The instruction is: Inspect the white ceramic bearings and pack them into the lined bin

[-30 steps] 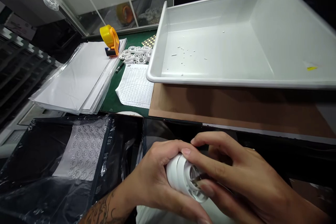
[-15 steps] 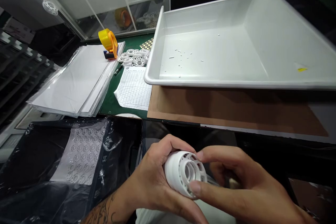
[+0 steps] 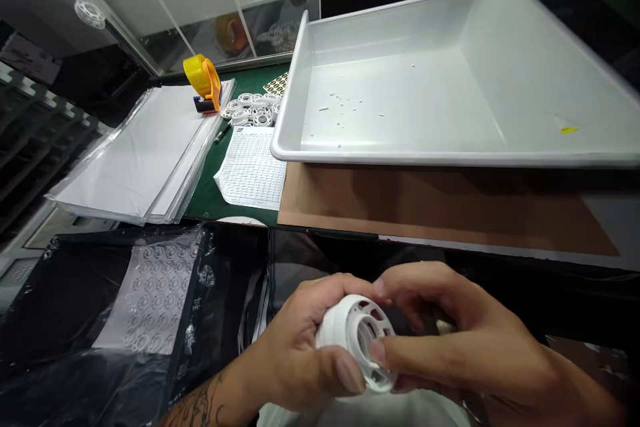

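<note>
A stack of white plastic rings (image 3: 345,330) is held in front of me at the bottom centre, its slotted round face tilted to the right. My left hand (image 3: 305,347) is wrapped round the stack, with the thumb across its near side. My right hand (image 3: 465,333) touches the end ring, its thumb at the centre opening and its index finger at the upper edge. A small pale tool tip (image 3: 445,327) shows among the curled fingers of that hand; the rest of it is hidden.
A white tray (image 3: 390,159) with small white scraps lies on brown cardboard (image 3: 425,203). Loose white rings (image 3: 263,117), a printed sheet (image 3: 253,167), a tape dispenser (image 3: 213,87) and bagged white sheets (image 3: 125,147) are at left. Black plastic (image 3: 45,287) holds a ring-patterned sheet (image 3: 155,293).
My left thumb has come up onto the near side of the ring stack. The stack has turned slightly and sits a little lower. My right thumb has shifted toward its centre opening.
</note>
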The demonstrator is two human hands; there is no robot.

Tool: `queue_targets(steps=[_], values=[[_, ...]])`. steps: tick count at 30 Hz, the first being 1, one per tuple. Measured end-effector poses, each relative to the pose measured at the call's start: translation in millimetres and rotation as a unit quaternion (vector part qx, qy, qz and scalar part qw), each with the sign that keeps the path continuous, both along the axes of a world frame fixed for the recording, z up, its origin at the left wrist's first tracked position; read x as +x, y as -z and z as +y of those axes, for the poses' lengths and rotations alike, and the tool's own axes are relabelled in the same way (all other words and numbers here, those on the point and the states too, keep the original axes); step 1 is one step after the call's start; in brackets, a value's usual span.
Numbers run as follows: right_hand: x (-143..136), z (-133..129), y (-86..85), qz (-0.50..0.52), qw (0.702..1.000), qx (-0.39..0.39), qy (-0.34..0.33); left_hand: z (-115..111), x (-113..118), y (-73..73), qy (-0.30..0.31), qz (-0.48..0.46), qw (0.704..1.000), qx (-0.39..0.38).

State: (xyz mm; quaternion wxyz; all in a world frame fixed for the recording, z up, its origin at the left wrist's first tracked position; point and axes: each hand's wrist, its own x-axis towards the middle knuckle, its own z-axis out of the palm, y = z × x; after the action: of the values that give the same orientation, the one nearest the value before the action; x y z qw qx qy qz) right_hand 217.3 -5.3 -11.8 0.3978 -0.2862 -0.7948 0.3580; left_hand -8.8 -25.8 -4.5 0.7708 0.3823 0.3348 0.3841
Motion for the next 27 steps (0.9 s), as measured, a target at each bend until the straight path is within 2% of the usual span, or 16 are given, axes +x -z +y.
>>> queue_targets(steps=[2,6,9,17,24,27], values=[[4,6,-3.8,0.008,1.0,0.024,-0.016,0,2,4.3,-0.026,0.018,0.998,0.053],[1,2,-9.0,-0.066,0.996,-0.011,0.055,1,5,15.6,-0.12,0.066,0.971,0.197],[-8,-9,-10.5,-0.073,0.995,-0.004,0.07,2,8,18.7,-0.137,0.073,0.954,0.257],[-17,-15,-13.9,-0.064,0.995,-0.001,0.083,4,10,17.5,-0.132,0.073,0.933,0.327],[-17,-11,-18.8,-0.07,0.995,0.014,0.063,7,10,20.7,-0.132,0.092,0.919,0.359],[-16,-11,-20.9,-0.075,0.995,0.02,0.056,7,9,17.1,-0.126,0.097,0.912,0.378]])
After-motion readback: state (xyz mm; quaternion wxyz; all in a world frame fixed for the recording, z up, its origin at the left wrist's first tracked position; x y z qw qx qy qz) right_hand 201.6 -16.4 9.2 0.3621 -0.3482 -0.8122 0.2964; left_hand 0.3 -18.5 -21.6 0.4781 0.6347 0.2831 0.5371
